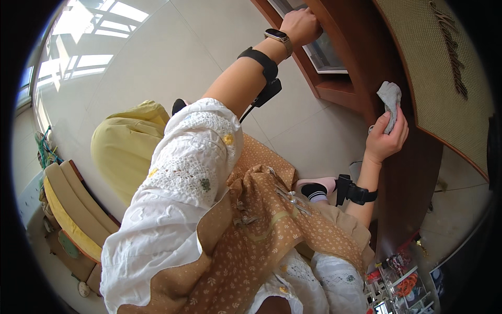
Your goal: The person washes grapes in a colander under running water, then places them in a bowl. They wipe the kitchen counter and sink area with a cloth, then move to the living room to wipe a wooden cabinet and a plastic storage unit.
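At the upper middle, my left hand is curled against the edge of a brown wooden cabinet frame. Its fingertips are hidden at the wood. Beside that hand, a framed glass pane sits within the reddish-brown woodwork. My right hand pinches a crumpled grey cloth between thumb and fingers. The cloth's upper end lies over the dark wooden side of the cabinet; whether it touches is unclear. A woven fabric panel with raised script lettering borders this side.
A yellow-green covered object stands on the tiled floor at left. Behind it is a cushioned seat. My pink slipper is near the cabinet base. Small items fill an organiser at lower right.
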{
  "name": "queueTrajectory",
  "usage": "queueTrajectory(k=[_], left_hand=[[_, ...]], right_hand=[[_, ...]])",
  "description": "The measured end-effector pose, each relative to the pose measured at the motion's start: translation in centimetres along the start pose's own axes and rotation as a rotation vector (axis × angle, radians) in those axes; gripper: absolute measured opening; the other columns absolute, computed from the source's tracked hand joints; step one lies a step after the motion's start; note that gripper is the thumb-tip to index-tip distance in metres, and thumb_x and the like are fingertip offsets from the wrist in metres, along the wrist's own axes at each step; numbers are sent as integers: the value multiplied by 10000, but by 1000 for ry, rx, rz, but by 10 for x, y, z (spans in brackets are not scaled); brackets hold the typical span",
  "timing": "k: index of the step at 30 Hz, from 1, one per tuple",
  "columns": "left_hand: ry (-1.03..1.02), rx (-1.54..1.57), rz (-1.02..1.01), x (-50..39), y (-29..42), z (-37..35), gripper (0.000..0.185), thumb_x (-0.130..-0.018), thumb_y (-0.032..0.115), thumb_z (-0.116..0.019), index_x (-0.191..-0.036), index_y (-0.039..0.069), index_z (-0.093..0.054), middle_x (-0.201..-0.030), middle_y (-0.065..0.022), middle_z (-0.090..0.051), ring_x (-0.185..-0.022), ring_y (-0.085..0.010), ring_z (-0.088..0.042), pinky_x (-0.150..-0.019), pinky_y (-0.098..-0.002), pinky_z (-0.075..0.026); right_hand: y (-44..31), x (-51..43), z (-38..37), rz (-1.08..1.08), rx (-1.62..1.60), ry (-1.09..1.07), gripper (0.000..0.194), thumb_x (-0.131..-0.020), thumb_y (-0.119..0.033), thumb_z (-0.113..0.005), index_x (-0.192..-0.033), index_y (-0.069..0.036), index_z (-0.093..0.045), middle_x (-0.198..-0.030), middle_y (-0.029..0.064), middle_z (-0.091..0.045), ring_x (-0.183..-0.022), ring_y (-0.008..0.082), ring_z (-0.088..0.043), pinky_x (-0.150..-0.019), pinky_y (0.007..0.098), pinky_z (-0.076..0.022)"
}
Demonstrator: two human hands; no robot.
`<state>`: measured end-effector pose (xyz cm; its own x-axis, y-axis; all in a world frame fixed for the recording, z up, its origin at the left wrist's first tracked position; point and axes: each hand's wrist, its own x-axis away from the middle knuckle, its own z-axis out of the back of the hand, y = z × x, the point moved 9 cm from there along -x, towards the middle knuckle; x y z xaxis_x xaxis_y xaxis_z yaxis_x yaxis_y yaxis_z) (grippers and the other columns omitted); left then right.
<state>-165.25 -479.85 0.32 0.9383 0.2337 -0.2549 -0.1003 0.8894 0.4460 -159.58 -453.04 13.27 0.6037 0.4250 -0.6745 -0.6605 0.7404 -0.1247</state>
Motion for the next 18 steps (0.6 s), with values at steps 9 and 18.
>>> queueTrajectory(k=[9,18], left_hand=[[389,920,406,10,-18,-21,281,-761,133,-607,-995,7,-513,-803,-162,-579,-794,-330,-579,-695,-408,-465],[474,1166,784,21,-22,-53,278,-722,237,-679,-699,-13,-561,-705,-196,-616,-695,-336,-619,-649,-370,-489]], right_hand=[[0,6,-6,11,72,-44,250,-842,-186,-539,-1017,-22,-609,-953,103,-622,-852,295,-575,-736,388,-456],[0,9,-12,19,112,-82,260,-854,-176,-524,-1033,0,-590,-966,120,-609,-861,304,-561,-743,394,-446]])
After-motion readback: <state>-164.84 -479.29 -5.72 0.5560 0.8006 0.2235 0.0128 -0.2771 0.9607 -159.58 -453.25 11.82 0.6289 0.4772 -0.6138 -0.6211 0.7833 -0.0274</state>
